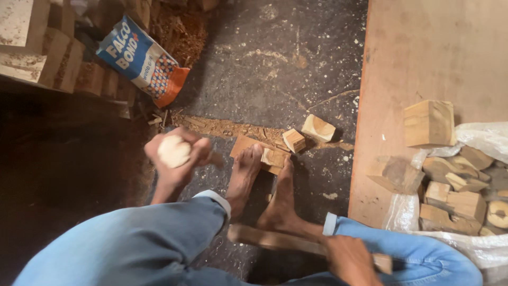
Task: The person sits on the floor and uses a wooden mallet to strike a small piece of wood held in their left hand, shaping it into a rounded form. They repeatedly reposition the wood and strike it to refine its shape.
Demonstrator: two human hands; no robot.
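Leftward, left hand (pixel 174 153) fisted tight round pale rounded wood knob (pixel 173 151), raised beside knee above dark floor (pixel 275 58). Knob likely light, hard, smooth; whole-palm grip suits it. Centre, bare feet pin small wood block (pixel 273 158). Right hand (pixel 349 259) clamped on long flat wooden stick (pixel 280 241), stiff, held near end.

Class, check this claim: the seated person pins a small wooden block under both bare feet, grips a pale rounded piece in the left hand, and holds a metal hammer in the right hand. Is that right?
Not quite. The right hand grips a long flat wooden stick, not a metal hammer. The rest stands: both bare feet pin the small wooden block, and the left hand holds the pale rounded piece, as the head view shows.
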